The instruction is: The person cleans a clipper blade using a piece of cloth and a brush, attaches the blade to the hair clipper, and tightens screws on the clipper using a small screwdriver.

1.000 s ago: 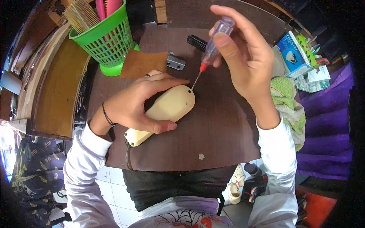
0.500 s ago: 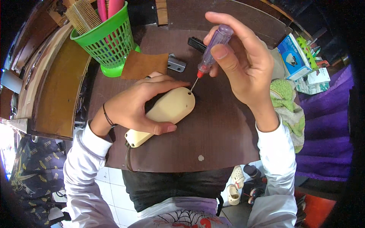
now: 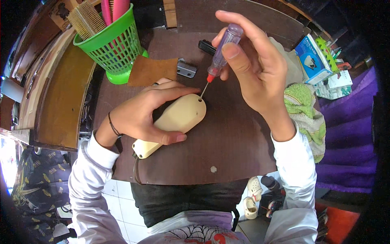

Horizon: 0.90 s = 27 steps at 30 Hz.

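Observation:
A beige hair clipper [image 3: 186,112] lies slantwise on the brown table, its cord [image 3: 136,168] running off the near end. My left hand [image 3: 148,110] is closed around its middle, thumb on the near side and fingers on the far side. In my right hand [image 3: 260,69] I hold a screwdriver [image 3: 221,55] with a clear purple handle and a red collar, gripped between thumb and fingers. The shaft slants down, and its tip is at the screw hole in the clipper's rounded far end. Whether a screw sits in that hole cannot be seen.
Beyond my left hand are a brown leather piece [image 3: 152,71], a metal blade plate [image 3: 187,69] and a green basket [image 3: 109,44] of combs. A black comb-like piece [image 3: 206,46] lies behind the screwdriver. To the right are a green-white towel [image 3: 302,105] and a blue box [image 3: 313,59].
The whole scene has shifted very slightly in the view. The screwdriver handle has turned or tilted a little in my right hand; its tip stays at the same hole.

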Tool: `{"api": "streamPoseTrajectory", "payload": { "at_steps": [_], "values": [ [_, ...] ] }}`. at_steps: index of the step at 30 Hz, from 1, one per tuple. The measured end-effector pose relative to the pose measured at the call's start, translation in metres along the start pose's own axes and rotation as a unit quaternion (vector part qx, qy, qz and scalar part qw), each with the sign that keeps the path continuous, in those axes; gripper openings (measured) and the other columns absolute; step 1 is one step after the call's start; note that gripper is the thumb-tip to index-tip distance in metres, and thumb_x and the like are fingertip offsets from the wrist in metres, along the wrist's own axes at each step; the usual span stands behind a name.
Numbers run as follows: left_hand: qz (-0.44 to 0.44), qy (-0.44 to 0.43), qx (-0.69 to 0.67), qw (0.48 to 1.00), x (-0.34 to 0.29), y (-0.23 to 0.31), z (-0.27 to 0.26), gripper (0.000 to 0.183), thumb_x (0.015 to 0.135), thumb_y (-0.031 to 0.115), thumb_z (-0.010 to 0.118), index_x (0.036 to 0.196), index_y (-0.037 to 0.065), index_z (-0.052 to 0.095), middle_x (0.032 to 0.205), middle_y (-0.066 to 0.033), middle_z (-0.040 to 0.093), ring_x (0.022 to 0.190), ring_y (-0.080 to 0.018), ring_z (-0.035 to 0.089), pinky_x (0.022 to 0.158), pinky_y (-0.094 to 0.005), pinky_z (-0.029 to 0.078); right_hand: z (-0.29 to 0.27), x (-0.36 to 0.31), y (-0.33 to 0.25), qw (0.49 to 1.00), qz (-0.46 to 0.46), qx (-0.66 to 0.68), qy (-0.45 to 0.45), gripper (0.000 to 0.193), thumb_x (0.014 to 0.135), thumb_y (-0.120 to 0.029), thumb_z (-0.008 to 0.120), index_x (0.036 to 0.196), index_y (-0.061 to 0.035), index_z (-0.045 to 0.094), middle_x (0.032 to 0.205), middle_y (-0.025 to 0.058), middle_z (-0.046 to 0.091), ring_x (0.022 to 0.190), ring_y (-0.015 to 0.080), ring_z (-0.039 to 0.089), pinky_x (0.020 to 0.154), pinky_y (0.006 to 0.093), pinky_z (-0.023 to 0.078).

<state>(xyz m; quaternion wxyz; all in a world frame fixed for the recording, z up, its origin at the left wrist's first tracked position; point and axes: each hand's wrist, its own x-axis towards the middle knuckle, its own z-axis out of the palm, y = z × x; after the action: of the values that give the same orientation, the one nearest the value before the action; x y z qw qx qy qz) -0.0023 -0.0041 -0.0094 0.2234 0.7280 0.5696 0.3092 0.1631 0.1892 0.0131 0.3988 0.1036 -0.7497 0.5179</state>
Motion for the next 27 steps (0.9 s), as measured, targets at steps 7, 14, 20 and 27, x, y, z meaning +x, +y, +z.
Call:
{"api": "streamPoseTrajectory", "payload": {
  "at_steps": [7,14,20,27],
  "values": [
    [-0.002,-0.005,0.000,1.000,0.0005,0.0003,0.0002,0.093,0.063,0.027,0.091,0.142,-0.004,0.055,0.130,-0.0212,0.062,0.122,-0.0387,0.058,0.107,-0.0446,0.043,-0.0018,-0.0006,-0.0028,1.000,0.025,-0.004,-0.001,0.044,0.106,-0.021,0.063,0.144,0.0005,0.056,0.108,0.0080,0.066,0.078,0.0091,0.064,0.062,0.0215,0.052],
    [-0.003,-0.001,-0.003,1.000,0.0013,0.0006,0.0007,0.092,0.063,0.026,0.091,0.141,-0.005,0.055,0.132,-0.0213,0.061,0.123,-0.0397,0.058,0.108,-0.0453,0.043,-0.0034,0.0037,-0.0052,0.993,-0.063,-0.094,-0.024,0.045,0.100,-0.011,0.071,0.141,-0.0004,0.057,0.109,0.0085,0.067,0.082,0.0093,0.065,0.068,0.0223,0.055],
    [0.000,0.011,0.001,1.000,0.0000,0.0034,0.0014,0.089,0.066,0.027,0.092,0.143,-0.001,0.055,0.132,-0.0192,0.064,0.122,-0.0377,0.060,0.106,-0.0441,0.045,-0.0052,0.0032,-0.0042,0.975,-0.149,-0.165,-0.027,0.047,0.093,-0.002,0.077,0.136,0.0005,0.058,0.110,0.0098,0.068,0.084,0.0098,0.067,0.071,0.0232,0.057],
    [-0.001,0.003,-0.007,1.000,0.0000,0.0038,-0.0010,0.088,0.065,0.024,0.091,0.141,-0.003,0.056,0.134,-0.0204,0.062,0.125,-0.0382,0.058,0.109,-0.0449,0.043,0.0025,-0.0012,-0.0074,0.978,-0.085,-0.188,0.019,0.050,0.085,0.006,0.082,0.129,0.0028,0.058,0.113,0.0139,0.069,0.089,0.0124,0.070,0.076,0.0250,0.058]
  ]
}}
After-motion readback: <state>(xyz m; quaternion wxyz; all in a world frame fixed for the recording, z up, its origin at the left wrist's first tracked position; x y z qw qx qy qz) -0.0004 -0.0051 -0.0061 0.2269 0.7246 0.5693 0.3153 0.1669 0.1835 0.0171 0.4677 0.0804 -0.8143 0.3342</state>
